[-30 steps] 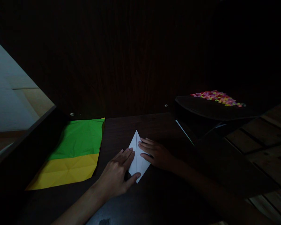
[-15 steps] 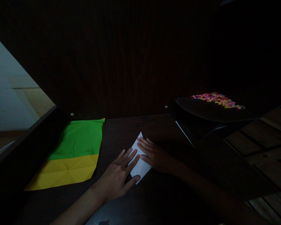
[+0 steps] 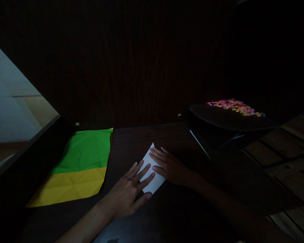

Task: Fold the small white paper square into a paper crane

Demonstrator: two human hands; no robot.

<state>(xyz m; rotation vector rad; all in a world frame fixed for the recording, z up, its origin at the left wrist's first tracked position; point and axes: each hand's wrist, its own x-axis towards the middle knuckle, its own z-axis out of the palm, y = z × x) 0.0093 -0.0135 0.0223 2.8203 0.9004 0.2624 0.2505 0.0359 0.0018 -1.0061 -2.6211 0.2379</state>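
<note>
A small white folded paper (image 3: 154, 180), pointed at its far end, lies flat on the dark wooden table (image 3: 147, 135). My left hand (image 3: 128, 192) rests palm down on its left side, fingers spread across the paper. From the right, my right hand (image 3: 168, 165) presses flat on the paper's upper part, fingers pointing left. Both hands hold the paper down against the table. The scene is very dim.
A creased green sheet (image 3: 87, 148) overlaps a yellow sheet (image 3: 71, 185) at the table's left. At the right stands a dark raised object (image 3: 223, 123) with small multicoloured pieces (image 3: 234, 106) on top. A dark wooden panel rises behind the table.
The paper has turned so its tip points further right. My left fingers have slid further over it, and my right hand has shifted slightly along its upper edge.
</note>
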